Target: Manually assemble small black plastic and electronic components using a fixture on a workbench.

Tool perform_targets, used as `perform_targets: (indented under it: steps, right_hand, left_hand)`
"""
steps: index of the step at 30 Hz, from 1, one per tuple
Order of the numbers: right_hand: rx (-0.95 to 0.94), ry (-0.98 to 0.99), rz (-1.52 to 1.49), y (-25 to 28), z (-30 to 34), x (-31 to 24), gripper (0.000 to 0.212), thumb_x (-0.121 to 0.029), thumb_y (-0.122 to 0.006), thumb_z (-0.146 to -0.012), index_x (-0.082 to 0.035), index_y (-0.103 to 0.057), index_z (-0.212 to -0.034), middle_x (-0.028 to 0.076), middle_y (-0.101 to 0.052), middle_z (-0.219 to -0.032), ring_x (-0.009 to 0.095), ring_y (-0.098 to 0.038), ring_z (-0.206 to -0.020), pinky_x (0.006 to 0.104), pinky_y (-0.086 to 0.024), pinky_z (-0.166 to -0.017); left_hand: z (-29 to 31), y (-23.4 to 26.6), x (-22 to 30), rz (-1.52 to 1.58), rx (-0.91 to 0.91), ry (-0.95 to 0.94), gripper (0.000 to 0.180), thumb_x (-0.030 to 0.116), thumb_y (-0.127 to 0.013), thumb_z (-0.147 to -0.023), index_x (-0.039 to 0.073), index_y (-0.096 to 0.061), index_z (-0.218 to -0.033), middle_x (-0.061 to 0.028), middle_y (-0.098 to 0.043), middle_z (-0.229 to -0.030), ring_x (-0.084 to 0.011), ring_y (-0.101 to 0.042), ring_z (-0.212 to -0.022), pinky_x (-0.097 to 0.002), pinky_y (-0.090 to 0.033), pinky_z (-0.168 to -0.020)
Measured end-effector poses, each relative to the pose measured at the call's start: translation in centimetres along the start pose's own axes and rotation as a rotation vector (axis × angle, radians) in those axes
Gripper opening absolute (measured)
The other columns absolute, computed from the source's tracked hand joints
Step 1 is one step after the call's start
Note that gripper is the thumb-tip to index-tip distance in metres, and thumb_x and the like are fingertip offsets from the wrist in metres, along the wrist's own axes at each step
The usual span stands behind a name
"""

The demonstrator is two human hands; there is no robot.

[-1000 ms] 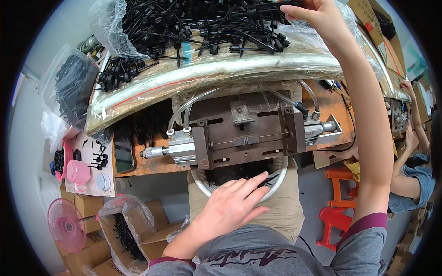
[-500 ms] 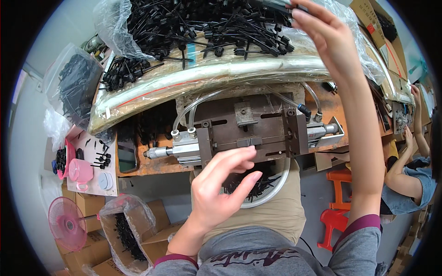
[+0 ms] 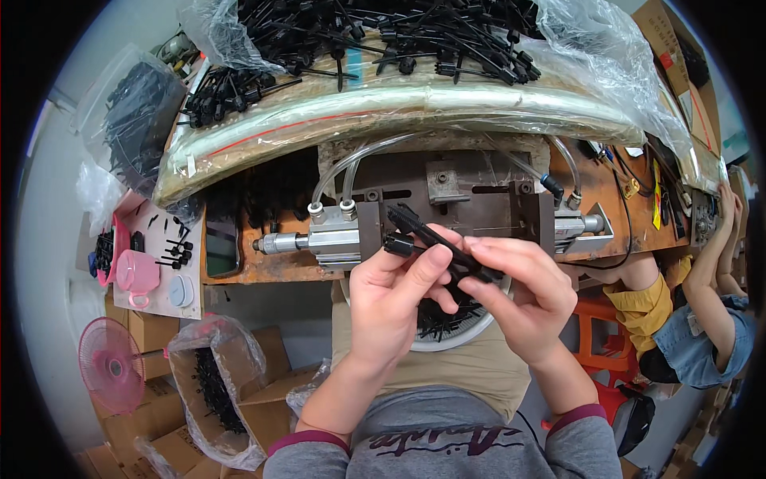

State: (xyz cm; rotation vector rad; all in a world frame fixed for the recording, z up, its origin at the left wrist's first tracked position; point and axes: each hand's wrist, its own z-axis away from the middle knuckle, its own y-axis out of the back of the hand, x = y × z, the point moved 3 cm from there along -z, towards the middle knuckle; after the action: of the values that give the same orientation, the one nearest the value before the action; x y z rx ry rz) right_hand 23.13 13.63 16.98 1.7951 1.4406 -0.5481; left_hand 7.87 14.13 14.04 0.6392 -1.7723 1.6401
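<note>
Above the metal fixture (image 3: 471,214) and my lap, my two hands meet at black plastic parts. Between the thumb and fingers of my left hand (image 3: 388,299) is a short black piece with a ribbed round head (image 3: 399,244). A longer black plastic stem part (image 3: 437,241) slants across, its toothed end up and to the left. The fingers and thumb of my right hand (image 3: 528,297) close on its lower right end. Fingers partly cover both pieces, and whether they are joined I cannot tell. Below lies a white round basket (image 3: 455,346) of black parts on my lap.
Air cylinders (image 3: 333,246) with clear hoses flank the fixture. A large heap of black stem parts (image 3: 383,40) lies behind it on a plastic-wrapped ledge. At left are a pink cup (image 3: 138,273), a fan (image 3: 112,366) and a lined carton (image 3: 211,391). A co-worker's arm (image 3: 712,263) shows at right.
My right hand has come down from the heap to the middle with a black part in it. My left hand, spread half a second ago, now closes on black pieces beside it.
</note>
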Motion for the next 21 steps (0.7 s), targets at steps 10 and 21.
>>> perform_targets:
  steps: [10,21]
  right_hand:
    - [0.042,0.015,0.212,2.9,2.0,0.0,0.044,-0.004,-0.09,-0.061,-0.002,-0.074,-0.102,0.01,-0.069,-0.096,0.023,-0.069,-0.089,0.0318,-0.056,-0.075]
    - [-0.32,0.179,0.51,-1.0,2.7,2.3,0.022,-0.008,-0.075,-0.071,-0.002,-0.057,-0.082,0.019,-0.065,-0.123,0.026,-0.069,-0.094,0.0327,-0.056,-0.077]
  left_hand:
    - [1.8,0.7,1.7,-0.326,0.085,-0.061,0.013,0.003,-0.067,-0.093,-0.006,-0.068,-0.103,-0.0108,-0.066,-0.103,-0.008,-0.058,-0.065,-0.0207,-0.049,-0.055]
    - [3.3,2.0,3.9,-0.357,0.132,-0.222,0.017,0.005,-0.069,-0.092,-0.006,-0.068,-0.105,-0.0159,-0.07,-0.101,-0.0106,-0.061,-0.073,-0.0212,-0.049,-0.059]
